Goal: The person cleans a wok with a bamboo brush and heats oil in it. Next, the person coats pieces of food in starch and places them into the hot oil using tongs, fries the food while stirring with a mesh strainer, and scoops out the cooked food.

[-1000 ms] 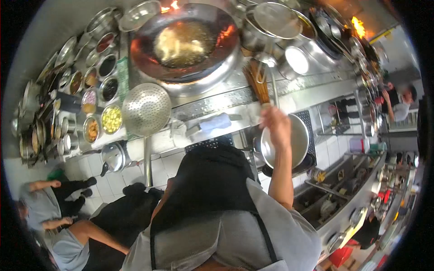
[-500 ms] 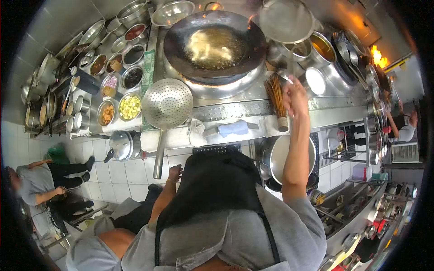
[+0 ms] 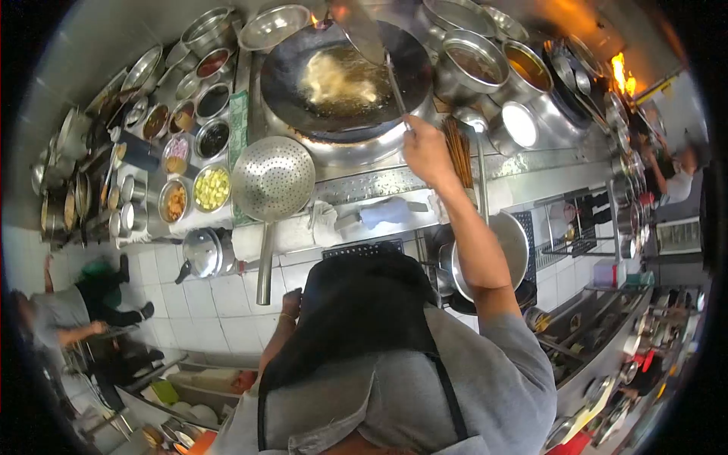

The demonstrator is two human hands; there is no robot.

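Observation:
My right hand (image 3: 431, 154) is closed around the long thin handle of a round strainer (image 3: 359, 32). The strainer hangs tilted over the far side of a large black wok (image 3: 274, 98). Oil (image 3: 356, 80) in the wok shows a bright, pale patch, either froth or glare. My left hand (image 3: 291, 302) hangs low beside my black apron, away from the counter; its fingers are too blurred and covered to read. A perforated skimmer (image 3: 273, 178) lies left of the wok, its handle over the counter edge. A bamboo brush (image 3: 459, 148) and a ladle (image 3: 481, 163) are right of my right hand.
Bowls of diced green vegetable (image 3: 211, 188) and sauces stand at left. Metal pots (image 3: 474, 68) are at right, near a tall flame (image 3: 622, 76). A folded blue cloth (image 3: 384, 213) lies on the front edge. A large pot (image 3: 517, 250) sits below. Another person (image 3: 64, 311) is far left.
My right hand has moved left with the strainer, from above the right-hand pots to over the wok. A person close at my lower left has mostly left view.

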